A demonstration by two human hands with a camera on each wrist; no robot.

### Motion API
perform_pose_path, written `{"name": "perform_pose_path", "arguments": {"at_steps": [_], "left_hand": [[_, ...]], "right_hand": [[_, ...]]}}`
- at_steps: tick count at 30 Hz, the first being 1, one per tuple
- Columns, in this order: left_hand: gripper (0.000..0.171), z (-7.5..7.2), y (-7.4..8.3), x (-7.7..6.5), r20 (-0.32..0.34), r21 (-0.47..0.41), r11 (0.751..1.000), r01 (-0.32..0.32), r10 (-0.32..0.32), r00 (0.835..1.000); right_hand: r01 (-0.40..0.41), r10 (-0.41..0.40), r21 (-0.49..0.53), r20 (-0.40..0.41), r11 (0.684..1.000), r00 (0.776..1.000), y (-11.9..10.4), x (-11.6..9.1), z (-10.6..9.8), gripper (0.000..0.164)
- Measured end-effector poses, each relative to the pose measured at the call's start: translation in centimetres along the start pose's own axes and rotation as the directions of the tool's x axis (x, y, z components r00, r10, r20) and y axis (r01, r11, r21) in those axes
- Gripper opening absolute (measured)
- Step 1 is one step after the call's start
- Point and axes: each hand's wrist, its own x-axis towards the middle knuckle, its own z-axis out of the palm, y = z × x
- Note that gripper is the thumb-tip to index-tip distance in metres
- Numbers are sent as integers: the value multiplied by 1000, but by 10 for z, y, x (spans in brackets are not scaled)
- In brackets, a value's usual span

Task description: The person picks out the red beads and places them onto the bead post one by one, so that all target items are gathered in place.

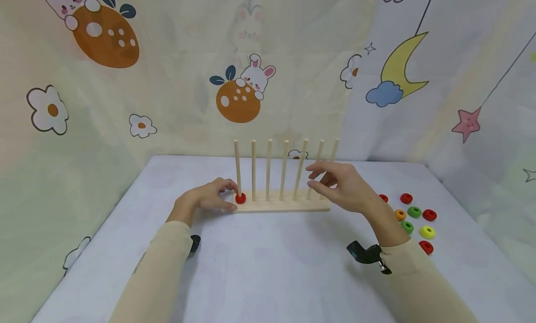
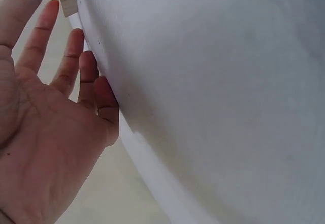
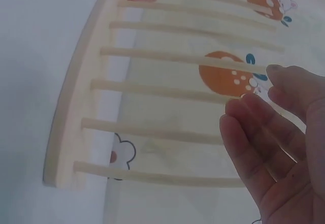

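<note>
A wooden rack (image 1: 280, 205) with a row of upright pegs stands on the table. One red bead (image 1: 240, 198) sits at the foot of its leftmost peg. My left hand (image 1: 212, 193) is at the rack's left end, thumb at the front corner of the base and fingers loosely extended beside the red bead. In the left wrist view its palm shows, with nothing in it. Raised before the pegs on the right is my right hand (image 1: 341, 185). Its thumb and fingers are bent with a gap between them, and nothing is held.
Several loose beads lie on the right of the table, among them a yellow bead (image 1: 427, 232), a green bead (image 1: 414, 212) and an orange bead (image 1: 400, 215). My right forearm partly covers them. A printed cloth (image 1: 188, 81) hangs behind the table (image 1: 259, 267).
</note>
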Motion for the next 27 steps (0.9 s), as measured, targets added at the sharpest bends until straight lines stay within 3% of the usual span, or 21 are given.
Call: {"name": "perform_pose_path", "arguments": {"at_steps": [12,27], "left_hand": [[51,0,-1,1,-7,-50,998,30,-30,1000],[52,2,-1,0,2,-59,998,4,-4,1000]], "right_hand": [[-53,53,-63,-3,997,999,21,-16,-11,29],[-196,198,-104,12,975,980,49,-40,-18,27]]}}
